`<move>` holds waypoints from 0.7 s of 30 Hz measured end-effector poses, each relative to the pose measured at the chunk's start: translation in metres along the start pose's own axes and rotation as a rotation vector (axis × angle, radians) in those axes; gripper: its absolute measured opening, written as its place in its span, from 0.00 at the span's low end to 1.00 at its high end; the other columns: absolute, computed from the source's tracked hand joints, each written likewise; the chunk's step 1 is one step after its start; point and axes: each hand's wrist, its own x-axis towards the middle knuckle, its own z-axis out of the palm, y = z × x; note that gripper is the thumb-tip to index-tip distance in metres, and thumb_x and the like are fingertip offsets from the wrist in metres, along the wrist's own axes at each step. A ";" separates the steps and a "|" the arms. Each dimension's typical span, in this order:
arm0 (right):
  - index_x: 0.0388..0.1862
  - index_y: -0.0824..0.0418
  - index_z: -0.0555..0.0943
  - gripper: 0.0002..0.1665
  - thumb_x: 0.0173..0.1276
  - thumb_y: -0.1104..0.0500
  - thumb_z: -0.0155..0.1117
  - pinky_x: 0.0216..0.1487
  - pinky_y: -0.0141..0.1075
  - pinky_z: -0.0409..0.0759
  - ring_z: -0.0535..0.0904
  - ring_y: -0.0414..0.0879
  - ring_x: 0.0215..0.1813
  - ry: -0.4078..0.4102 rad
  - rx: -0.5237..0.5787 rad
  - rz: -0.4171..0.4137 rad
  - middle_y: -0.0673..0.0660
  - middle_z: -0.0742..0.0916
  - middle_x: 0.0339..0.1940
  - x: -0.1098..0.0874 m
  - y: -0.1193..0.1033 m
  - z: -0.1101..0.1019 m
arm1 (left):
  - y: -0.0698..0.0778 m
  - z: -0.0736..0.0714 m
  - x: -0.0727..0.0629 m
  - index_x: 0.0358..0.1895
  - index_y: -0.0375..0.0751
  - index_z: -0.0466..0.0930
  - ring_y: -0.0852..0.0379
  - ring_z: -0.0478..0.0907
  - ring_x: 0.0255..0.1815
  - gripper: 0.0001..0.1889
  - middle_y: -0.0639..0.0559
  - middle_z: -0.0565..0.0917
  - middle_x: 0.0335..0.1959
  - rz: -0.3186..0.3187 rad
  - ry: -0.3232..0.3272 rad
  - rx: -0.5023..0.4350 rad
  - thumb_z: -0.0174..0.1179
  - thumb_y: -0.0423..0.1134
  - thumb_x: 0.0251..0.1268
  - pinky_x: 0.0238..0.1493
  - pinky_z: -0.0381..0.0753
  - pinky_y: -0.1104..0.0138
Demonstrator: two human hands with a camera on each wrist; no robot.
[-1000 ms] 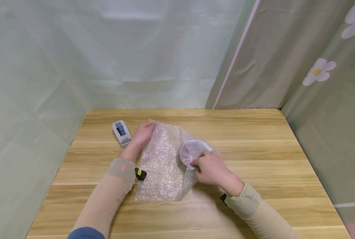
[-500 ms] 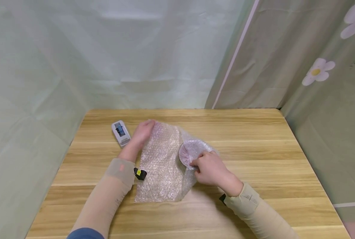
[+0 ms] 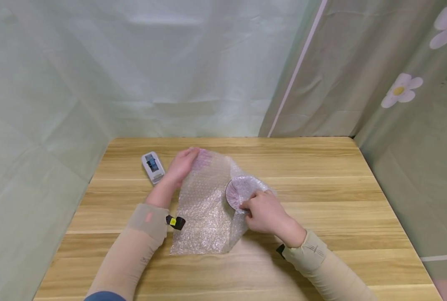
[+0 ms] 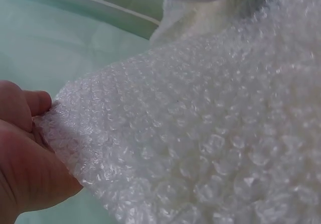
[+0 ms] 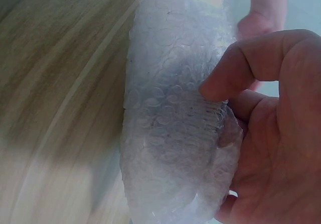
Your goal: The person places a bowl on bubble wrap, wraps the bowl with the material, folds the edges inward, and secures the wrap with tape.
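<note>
A sheet of clear bubble wrap [image 3: 204, 209] lies spread on the table, its right part folded over a round object [image 3: 232, 195] with fine pinkish ridges and a dark rim. Most of that object is hidden under the fold. My left hand [image 3: 181, 167] pinches the far left corner of the wrap, which slopes up from the table there. In the left wrist view, thumb and fingers grip the edge of the bubble wrap [image 4: 165, 128]. With curled fingers my right hand [image 3: 265, 212] holds the folded wrap against the round object. The index finger presses on the bubble wrap [image 5: 170, 103] in the right wrist view.
A small pale grey device [image 3: 153, 168] with a dark window lies left of my left hand. The wooden table [image 3: 340, 200] extends around the wrap to both sides and in front. Light curtains [image 3: 193, 75] hang behind and beside it.
My left hand has raised the far left corner of the bubble wrap a little and shifted it slightly right and away. My right hand and the round object have stayed in place.
</note>
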 end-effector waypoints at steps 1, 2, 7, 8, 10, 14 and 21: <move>0.48 0.48 0.95 0.22 0.55 0.59 0.69 0.52 0.50 0.79 0.83 0.53 0.49 0.002 0.001 -0.001 0.52 0.92 0.39 0.000 0.000 0.000 | 0.002 0.000 -0.002 0.76 0.36 0.73 0.38 0.53 0.86 0.32 0.39 0.62 0.85 0.008 -0.004 -0.010 0.45 0.57 0.88 0.84 0.48 0.41; 0.48 0.48 0.95 0.21 0.55 0.59 0.69 0.52 0.50 0.79 0.83 0.53 0.49 0.003 0.000 -0.003 0.52 0.92 0.39 0.000 0.000 0.000 | 0.004 0.000 -0.003 0.75 0.36 0.74 0.37 0.55 0.85 0.31 0.39 0.64 0.84 0.016 -0.011 -0.010 0.45 0.57 0.88 0.84 0.49 0.40; 0.49 0.48 0.95 0.22 0.55 0.59 0.69 0.53 0.51 0.79 0.84 0.53 0.50 -0.002 0.000 -0.003 0.52 0.92 0.40 0.000 0.001 0.000 | 0.013 0.004 -0.010 0.70 0.36 0.78 0.36 0.68 0.77 0.29 0.37 0.75 0.74 0.042 -0.044 -0.055 0.45 0.56 0.88 0.80 0.59 0.40; 0.49 0.48 0.95 0.22 0.55 0.59 0.69 0.53 0.51 0.79 0.84 0.54 0.51 -0.004 0.000 -0.002 0.52 0.92 0.41 0.000 0.001 0.000 | 0.014 0.005 -0.012 0.70 0.36 0.78 0.37 0.68 0.77 0.29 0.37 0.76 0.74 0.047 -0.047 -0.055 0.45 0.56 0.88 0.80 0.59 0.40; 0.49 0.48 0.95 0.22 0.55 0.59 0.70 0.53 0.51 0.79 0.84 0.54 0.51 -0.005 0.002 0.000 0.53 0.92 0.41 0.000 0.001 0.000 | 0.017 0.007 -0.015 0.69 0.38 0.80 0.38 0.68 0.77 0.28 0.39 0.77 0.73 0.056 -0.045 -0.040 0.45 0.57 0.88 0.80 0.59 0.39; 0.48 0.48 0.95 0.22 0.55 0.59 0.70 0.53 0.51 0.79 0.84 0.54 0.50 -0.002 0.001 -0.001 0.53 0.92 0.40 0.000 0.001 0.000 | 0.023 0.012 -0.021 0.69 0.42 0.81 0.40 0.68 0.77 0.27 0.44 0.78 0.73 0.094 -0.064 -0.024 0.45 0.57 0.88 0.80 0.58 0.38; 0.47 0.48 0.95 0.21 0.54 0.60 0.69 0.50 0.51 0.79 0.84 0.53 0.49 0.017 -0.007 -0.009 0.52 0.92 0.39 -0.001 0.002 0.000 | 0.030 0.018 -0.027 0.69 0.40 0.81 0.44 0.73 0.74 0.25 0.46 0.82 0.70 0.187 -0.123 -0.054 0.44 0.52 0.90 0.80 0.61 0.43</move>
